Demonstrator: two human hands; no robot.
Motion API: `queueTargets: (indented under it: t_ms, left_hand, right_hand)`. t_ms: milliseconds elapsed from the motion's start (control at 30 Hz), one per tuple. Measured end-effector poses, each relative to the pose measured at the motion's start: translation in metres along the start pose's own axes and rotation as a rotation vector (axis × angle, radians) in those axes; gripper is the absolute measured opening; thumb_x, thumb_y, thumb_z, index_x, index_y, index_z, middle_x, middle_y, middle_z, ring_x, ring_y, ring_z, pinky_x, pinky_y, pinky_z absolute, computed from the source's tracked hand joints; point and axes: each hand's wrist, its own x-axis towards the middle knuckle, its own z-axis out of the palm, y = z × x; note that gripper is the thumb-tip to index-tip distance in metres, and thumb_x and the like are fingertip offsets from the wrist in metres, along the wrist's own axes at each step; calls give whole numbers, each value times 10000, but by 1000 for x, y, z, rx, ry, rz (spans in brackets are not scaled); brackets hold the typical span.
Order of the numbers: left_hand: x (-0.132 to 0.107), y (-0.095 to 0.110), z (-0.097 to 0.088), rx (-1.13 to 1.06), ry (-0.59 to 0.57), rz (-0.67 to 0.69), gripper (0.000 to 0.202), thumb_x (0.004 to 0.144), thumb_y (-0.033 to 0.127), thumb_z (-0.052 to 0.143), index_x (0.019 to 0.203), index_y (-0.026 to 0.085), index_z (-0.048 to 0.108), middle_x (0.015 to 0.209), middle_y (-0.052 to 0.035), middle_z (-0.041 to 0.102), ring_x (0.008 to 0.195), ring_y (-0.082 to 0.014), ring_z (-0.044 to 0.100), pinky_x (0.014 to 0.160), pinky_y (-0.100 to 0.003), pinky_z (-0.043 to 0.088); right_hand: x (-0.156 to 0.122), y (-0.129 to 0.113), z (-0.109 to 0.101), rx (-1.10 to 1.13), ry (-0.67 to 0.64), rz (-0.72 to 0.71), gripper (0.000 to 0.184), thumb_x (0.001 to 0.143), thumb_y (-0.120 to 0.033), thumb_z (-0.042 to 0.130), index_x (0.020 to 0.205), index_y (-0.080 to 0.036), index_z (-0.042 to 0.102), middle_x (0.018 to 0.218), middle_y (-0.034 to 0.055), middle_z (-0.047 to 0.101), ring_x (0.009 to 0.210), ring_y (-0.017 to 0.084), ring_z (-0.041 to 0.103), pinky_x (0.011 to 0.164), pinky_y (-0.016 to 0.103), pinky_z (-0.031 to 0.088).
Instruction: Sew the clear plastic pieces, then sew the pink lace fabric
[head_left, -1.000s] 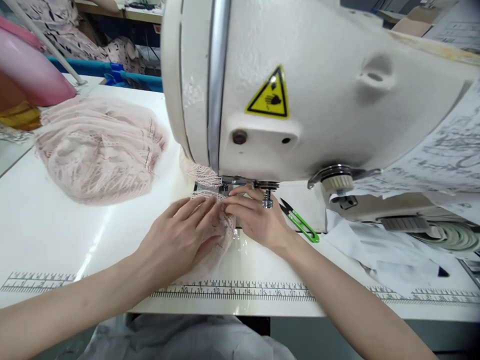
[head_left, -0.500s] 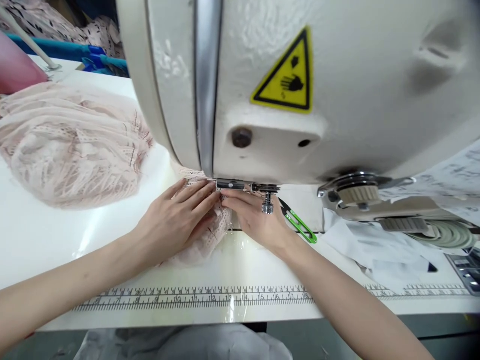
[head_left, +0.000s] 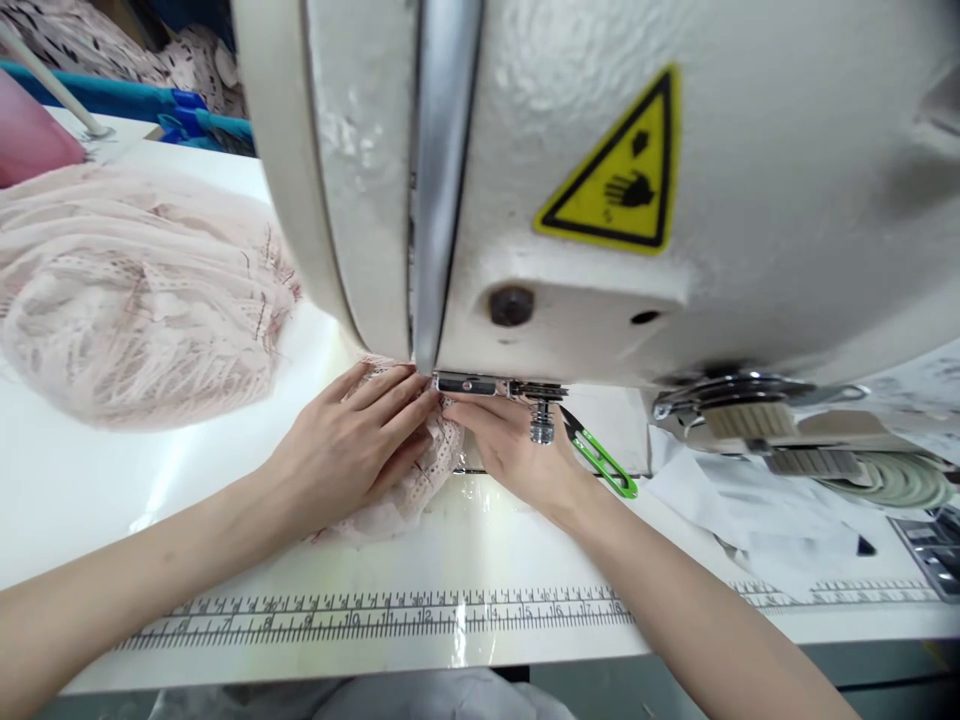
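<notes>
Pale pink lace fabric (head_left: 429,480) lies bunched under the sewing machine head (head_left: 360,200), its near end spreading toward me on the table. My left hand (head_left: 360,430) rests flat on this lace with fingers stretched forward, the fingertips close to the machine's lower edge. On the other side, my right hand (head_left: 525,450) reaches leftward with its fingers extended, fingertips at the lace's right edge. The thread tension knob (head_left: 541,422) and the machine head hide part of that hand. Green-handled thread snips (head_left: 604,462) lie just right of my right hand. The needle area is hidden.
A heap of pink lace fabric (head_left: 142,300) lies on the left of the white table. A printed ruler (head_left: 390,615) runs along the front edge. White cloth scraps (head_left: 750,510) and a coiled pale green strip (head_left: 892,480) lie right. A pink object (head_left: 34,130) stands far left.
The view has shifted slightly, so the machine and ruler appear lower and the machine's warning sign further right. Both hands keep nearly the same place at the lace.
</notes>
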Motion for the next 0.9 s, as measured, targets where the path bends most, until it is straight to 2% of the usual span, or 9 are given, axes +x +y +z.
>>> queueTargets:
  t_ms: [100, 300, 467, 567, 667, 800, 833, 900]
  left_hand:
    - [0, 0, 0, -4, -6, -9, 389, 974, 314, 457, 1317, 153, 544, 1331, -115, 604, 1264, -317, 526, 1042, -505, 417]
    - [-1, 0, 0, -7, -37, -31, 408, 981, 323, 450, 1348, 163, 525, 1354, -112, 589, 1252, -306, 540, 1069, -515, 399]
    - [-1, 2, 1, -13, -23, -49, 421, 985, 337, 448, 1371, 181, 508, 1343, -105, 599, 1240, -300, 549, 1096, -530, 359]
    - [0, 3, -8, -3, -26, -44, 419, 993, 317, 431, 1391, 198, 488, 1364, -89, 584, 1252, -293, 536, 1087, -517, 362]
    - [-7, 4, -27, -4, 8, 0, 399, 984, 361, 443, 1344, 216, 535, 1325, -75, 615, 1190, -294, 568, 964, -474, 443]
    - [-37, 8, -45, -16, 31, 178, 588, 869, 659, 503, 1191, 183, 625, 1218, -91, 672, 967, -298, 622, 717, -431, 492]
    - [-46, 10, -46, 16, 34, 204, 578, 865, 652, 522, 1176, 175, 624, 1212, -88, 675, 937, -284, 626, 680, -412, 493]
    - [-62, 15, -48, 78, 45, 176, 374, 923, 466, 557, 1160, 183, 614, 1193, -61, 684, 929, -246, 637, 602, -351, 485]
  right_hand:
    - [-2, 2, 2, -34, -10, 19, 328, 921, -129, 516, 1096, -344, 691, 1185, -28, 696, 1063, 190, 645, 893, 339, 530]
    - [-7, 3, 3, -78, -30, 42, 361, 898, -98, 487, 1086, -336, 682, 1228, -61, 677, 1006, 202, 666, 656, 330, 537]
    - [-5, 4, 2, -102, 13, -4, 393, 878, -76, 461, 1080, -328, 685, 1235, -72, 675, 960, 187, 675, 641, 330, 511]
    - [-7, 2, 3, -126, 18, 0, 399, 874, -79, 460, 1101, -328, 673, 1257, -71, 662, 976, 200, 661, 650, 341, 489]
    - [-9, 1, 5, -144, 39, -13, 394, 866, -76, 464, 1119, -306, 658, 1270, -57, 655, 979, 203, 646, 663, 345, 455]
    - [-8, 5, 10, -88, 42, -107, 402, 830, -10, 410, 1063, -247, 635, 1155, -20, 693, 851, 160, 632, 705, 330, 417]
    - [-7, 6, 11, -45, 33, -148, 402, 813, 6, 393, 1034, -237, 625, 1116, -12, 694, 838, 154, 621, 712, 324, 408]
    - [-4, 9, 13, 55, 10, -227, 377, 774, 10, 380, 979, -220, 597, 1048, 6, 678, 856, 160, 596, 728, 323, 393]
